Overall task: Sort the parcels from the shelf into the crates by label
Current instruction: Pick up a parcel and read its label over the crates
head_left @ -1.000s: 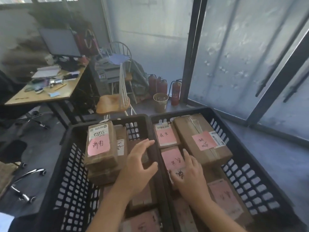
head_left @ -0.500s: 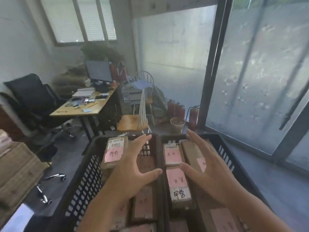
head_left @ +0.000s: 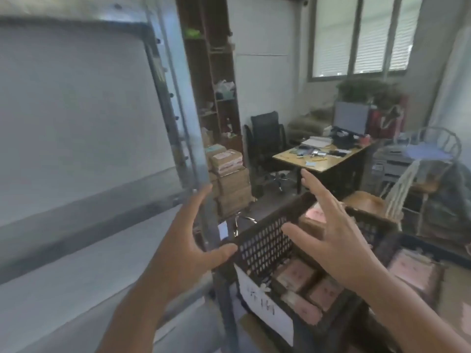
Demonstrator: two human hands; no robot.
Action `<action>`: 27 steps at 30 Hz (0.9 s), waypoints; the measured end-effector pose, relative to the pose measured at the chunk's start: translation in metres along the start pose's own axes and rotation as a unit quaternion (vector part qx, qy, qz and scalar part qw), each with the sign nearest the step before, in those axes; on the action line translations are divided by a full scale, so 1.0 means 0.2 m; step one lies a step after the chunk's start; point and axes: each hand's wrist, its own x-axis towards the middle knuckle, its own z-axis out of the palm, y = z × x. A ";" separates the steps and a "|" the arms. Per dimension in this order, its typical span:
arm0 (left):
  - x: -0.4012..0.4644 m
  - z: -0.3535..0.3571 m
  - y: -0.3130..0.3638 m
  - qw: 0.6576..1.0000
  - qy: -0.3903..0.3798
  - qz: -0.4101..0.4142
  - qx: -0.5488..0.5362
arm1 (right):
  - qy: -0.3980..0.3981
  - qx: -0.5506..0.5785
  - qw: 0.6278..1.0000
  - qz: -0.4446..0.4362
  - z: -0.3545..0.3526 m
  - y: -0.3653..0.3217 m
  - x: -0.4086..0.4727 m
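left hand: fingers spread, holding nothing, by the metal shelf post
right hand: released, above the black crate of parcels

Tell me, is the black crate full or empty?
Partly full: the crate holds several brown parcels with pink labels, below its rim.

A single head-worn wide-angle camera looks forward and down from close range, the metal shelf upright at eleven o'clock, black crate at five o'clock.
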 end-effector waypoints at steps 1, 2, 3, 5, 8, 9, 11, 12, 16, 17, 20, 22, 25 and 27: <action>-0.09 -0.11 -0.01 0.999 0.029 -0.011 0.012 | -0.019 0.011 1.000 -0.020 0.06 -0.08 0.01; -0.18 -0.22 -0.02 0.998 0.055 -0.021 0.025 | -0.037 0.018 0.998 -0.039 0.14 -0.16 0.02; -0.28 -0.33 -0.03 0.996 0.078 -0.029 0.039 | -0.055 0.022 0.997 -0.058 0.21 -0.25 0.03; -0.48 -0.54 -0.05 0.990 0.115 -0.046 0.067 | -0.087 0.038 0.992 -0.084 0.37 -0.43 0.01; -0.82 -0.85 -0.06 0.976 0.182 -0.065 0.101 | -0.136 0.080 0.980 -0.124 0.62 -0.75 -0.08; -0.94 -0.95 -0.07 0.971 0.200 -0.076 0.108 | -0.152 0.089 0.975 -0.138 0.70 -0.86 -0.12; -1.20 -1.15 -0.07 0.961 0.228 -0.102 0.118 | -0.177 0.110 0.963 -0.169 0.88 -1.10 -0.23; -1.34 -1.25 -0.07 0.956 0.238 -0.111 0.128 | -0.187 0.125 0.957 -0.183 0.97 -1.23 -0.29; -1.89 -1.65 -0.08 0.935 0.274 -0.154 0.167 | -0.221 0.177 0.934 -0.218 1.33 -1.71 -0.58; -2.02 -1.75 -0.09 0.929 0.284 -0.162 0.171 | -0.227 0.192 0.929 -0.223 1.41 -1.82 -0.66; -2.39 -2.01 -0.08 0.908 0.327 -0.184 0.189 | -0.254 0.225 0.907 -0.249 1.64 -2.14 -0.87; -2.58 -2.16 -0.08 0.896 0.344 -0.194 0.202 | -0.273 0.238 0.894 -0.263 1.78 -2.32 -0.98; -2.78 -2.34 -0.10 0.882 0.362 -0.208 0.220 | -0.298 0.258 0.876 -0.278 1.94 -2.54 -1.11; -2.86 -2.44 -0.14 0.876 0.367 -0.215 0.229 | -0.314 0.265 0.867 -0.283 2.05 -2.65 -1.15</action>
